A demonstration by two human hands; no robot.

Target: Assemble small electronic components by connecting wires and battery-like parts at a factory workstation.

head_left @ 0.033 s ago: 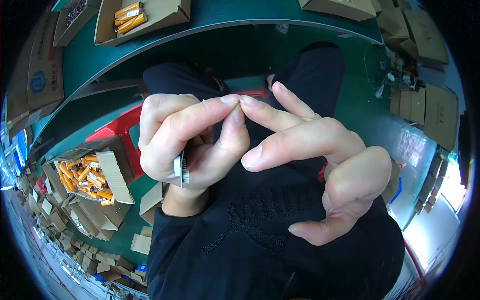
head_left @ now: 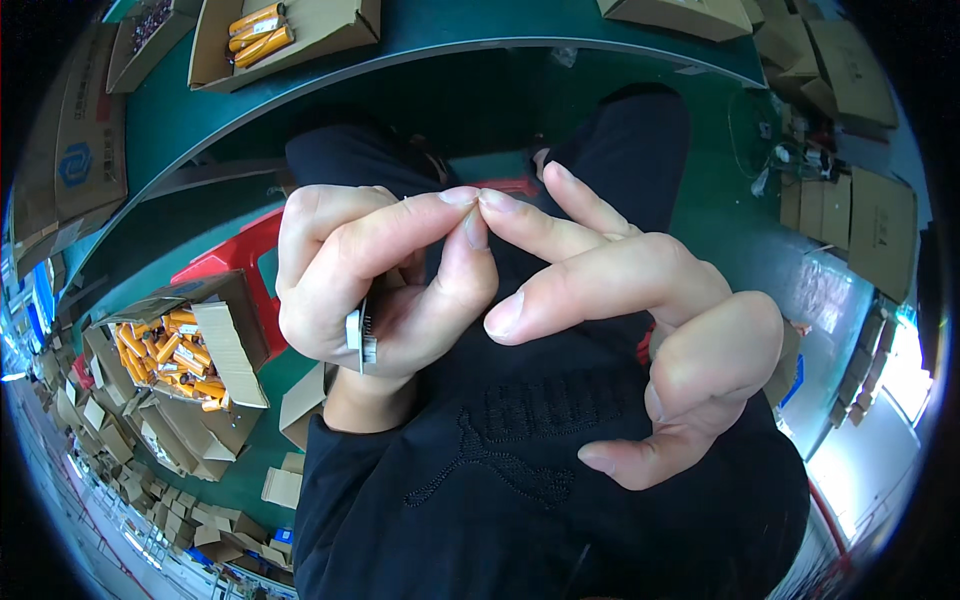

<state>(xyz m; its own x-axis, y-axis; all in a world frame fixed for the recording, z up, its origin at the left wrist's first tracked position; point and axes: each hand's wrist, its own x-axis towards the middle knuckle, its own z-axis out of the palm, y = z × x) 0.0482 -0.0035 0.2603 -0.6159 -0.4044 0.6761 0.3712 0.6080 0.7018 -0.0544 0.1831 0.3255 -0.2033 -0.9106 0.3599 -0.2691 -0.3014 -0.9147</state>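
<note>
My left hand [head_left: 385,270] is curled closed, its thumb and forefinger pinched together at the tips. A thin, pale-edged board [head_left: 355,335] with small dark pins and a white block pokes out at the heel of this hand; the rest of it is hidden by the fingers. One fingertip of my right hand [head_left: 650,310] touches the pinched tips from the right. The other right fingers are spread and the thumb stands well apart below. Anything tiny between the touching fingertips is too small to make out. Both hands are held above my lap, in front of my dark top.
A green table [head_left: 430,25] curves across the far side, carrying an open cardboard tray [head_left: 335,30] with orange cylinders [head_left: 262,40]. At left, an open carton [head_left: 235,345] full of orange cylinders sits by a red stool [head_left: 245,255]. Cartons [head_left: 880,230] are stacked at right.
</note>
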